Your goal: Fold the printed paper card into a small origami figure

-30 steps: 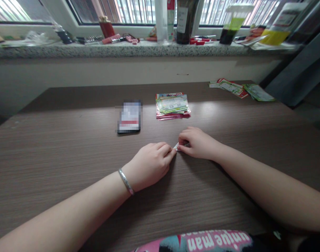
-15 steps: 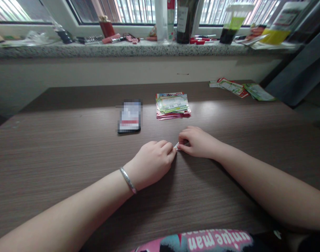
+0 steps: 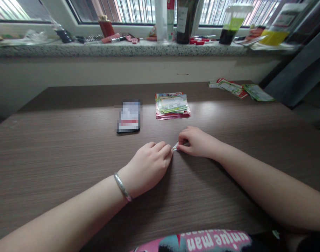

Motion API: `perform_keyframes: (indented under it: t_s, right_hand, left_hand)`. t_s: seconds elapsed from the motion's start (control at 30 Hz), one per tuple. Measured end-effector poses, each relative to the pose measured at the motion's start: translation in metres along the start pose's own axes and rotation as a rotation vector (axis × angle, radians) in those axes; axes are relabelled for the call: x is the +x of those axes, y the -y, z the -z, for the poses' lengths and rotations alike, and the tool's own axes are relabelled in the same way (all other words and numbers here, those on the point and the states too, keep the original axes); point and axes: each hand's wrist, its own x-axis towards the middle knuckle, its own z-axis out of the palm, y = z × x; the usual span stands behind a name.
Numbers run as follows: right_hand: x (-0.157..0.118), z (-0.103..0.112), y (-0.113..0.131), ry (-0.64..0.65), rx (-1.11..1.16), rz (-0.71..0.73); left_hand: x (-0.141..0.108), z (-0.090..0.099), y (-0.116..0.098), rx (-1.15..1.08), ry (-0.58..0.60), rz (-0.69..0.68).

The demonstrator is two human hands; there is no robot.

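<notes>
A small piece of folded paper, pale with a pointed tip, lies low over the brown table between my two hands. My right hand pinches its right part between thumb and fingers. At the paper's left tip are the fingertips of my left hand, closed and turned down, with a silver bangle on the wrist. Most of the paper is hidden by the right fingers. Beyond the hands sits a stack of colourful printed cards, with a phone to its left.
More printed packets lie at the table's back right. Behind the table, a granite windowsill holds bottles, cups, pens and small items. A grey curtain hangs at the right.
My left hand has shifted slightly left, and more of the paper's pointed tip shows between the hands. My right hand has hardly moved.
</notes>
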Motion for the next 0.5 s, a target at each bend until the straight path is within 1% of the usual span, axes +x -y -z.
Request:
perform_keyframes:
  t_s: [0.17, 0.27, 0.37, 0.43, 0.5]
  right_hand:
    - [0.002, -0.002, -0.003, 0.017, 0.000, 0.019]
    - [0.002, -0.002, -0.003, 0.008, -0.002, 0.026]
    - [0.002, -0.001, -0.003, 0.011, -0.003, 0.043]
    - [0.002, 0.000, -0.002, 0.021, 0.007, 0.081]
    - [0.002, 0.001, -0.002, 0.023, 0.016, 0.147]
  left_hand:
    - [0.000, -0.001, 0.011, -0.068, 0.016, 0.023]
    - [0.000, -0.003, 0.018, -0.075, -0.002, 0.052]
    - [0.000, -0.008, 0.020, -0.091, -0.073, 0.077]
    - [0.000, -0.013, 0.021, -0.157, -0.134, 0.024]
    - [0.000, -0.017, 0.021, -0.191, -0.162, -0.013]
